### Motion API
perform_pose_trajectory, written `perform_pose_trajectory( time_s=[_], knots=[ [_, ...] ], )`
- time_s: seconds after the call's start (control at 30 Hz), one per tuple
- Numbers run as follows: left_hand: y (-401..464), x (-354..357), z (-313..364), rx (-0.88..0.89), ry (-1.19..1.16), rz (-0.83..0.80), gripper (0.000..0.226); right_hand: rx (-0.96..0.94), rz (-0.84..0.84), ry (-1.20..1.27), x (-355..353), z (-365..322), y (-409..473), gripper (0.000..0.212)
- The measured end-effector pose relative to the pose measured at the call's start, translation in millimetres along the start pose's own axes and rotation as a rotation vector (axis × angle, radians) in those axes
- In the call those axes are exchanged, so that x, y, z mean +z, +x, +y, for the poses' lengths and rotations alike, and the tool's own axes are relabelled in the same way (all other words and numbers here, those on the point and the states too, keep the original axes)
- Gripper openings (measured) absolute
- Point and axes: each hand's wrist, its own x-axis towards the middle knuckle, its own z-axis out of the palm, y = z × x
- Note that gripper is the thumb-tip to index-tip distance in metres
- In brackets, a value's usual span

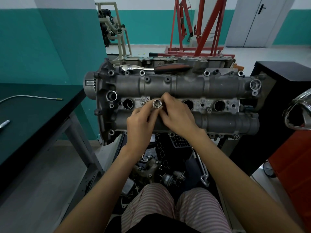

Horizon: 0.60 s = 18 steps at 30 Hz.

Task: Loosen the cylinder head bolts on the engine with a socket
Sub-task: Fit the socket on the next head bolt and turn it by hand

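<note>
A grey engine cylinder head [185,86] lies across the stand in front of me, with round plug wells and small bolts along its middle strip. A chrome socket [157,103] stands over that strip with its square drive hole facing up. My left hand [141,122] grips the socket from the near left side. My right hand [176,115] pinches it from the right with curled fingertips. What the socket's lower end sits on is hidden by my fingers. A ratchet [151,67] with a chrome head and a dark handle rests on the far edge of the head.
A dark green workbench [33,118] stands at the left with a thin metal rod [33,97] on it. A black and red cabinet [289,132] is at the right. Loose engine parts [165,169] lie on the tray below. A red engine crane [198,26] stands behind.
</note>
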Motion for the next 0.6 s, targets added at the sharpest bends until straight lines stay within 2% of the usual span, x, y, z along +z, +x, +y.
perform_pose_trajectory(
  time_s=[0.3,0.47,0.6],
  knots=[
    [-2.4,3.1,-1.7,-0.035,-0.042,0.053,0.021,-0.08,-0.035,0.011,-3.3,-3.1,2.6,0.01],
    [-2.1,8.0,0.6,-0.14,-0.128,0.135,0.022,-0.149,-0.12,-0.011,-7.4,0.0,8.7,0.009],
    [-3.3,8.9,-0.4,-0.172,-0.157,0.105,0.023,-0.123,-0.117,0.04,-7.5,1.7,8.5,0.013]
  ],
)
